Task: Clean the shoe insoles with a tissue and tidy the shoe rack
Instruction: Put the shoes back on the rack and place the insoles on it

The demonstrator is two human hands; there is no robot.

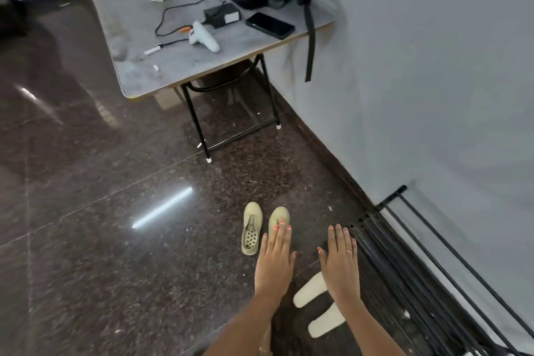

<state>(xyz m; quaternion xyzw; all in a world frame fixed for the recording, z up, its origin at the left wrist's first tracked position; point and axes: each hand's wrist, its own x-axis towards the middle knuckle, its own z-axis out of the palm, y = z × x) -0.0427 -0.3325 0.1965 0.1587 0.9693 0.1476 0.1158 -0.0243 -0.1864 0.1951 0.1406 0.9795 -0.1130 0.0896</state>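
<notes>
both hands (274, 257) flat, empty, above insoles (310, 289), shoes (252, 228)

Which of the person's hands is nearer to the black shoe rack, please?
Right. The right hand is just beside the shoe rack; the left hand is farther left, over a beige shoe.

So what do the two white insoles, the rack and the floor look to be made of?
The insoles look like soft white foam or felt, matte and fuzzy-edged. The rack seems thin metal rod, painted black. The floor looks like polished speckled stone, perhaps granite: it mirrors a light strip.
</notes>
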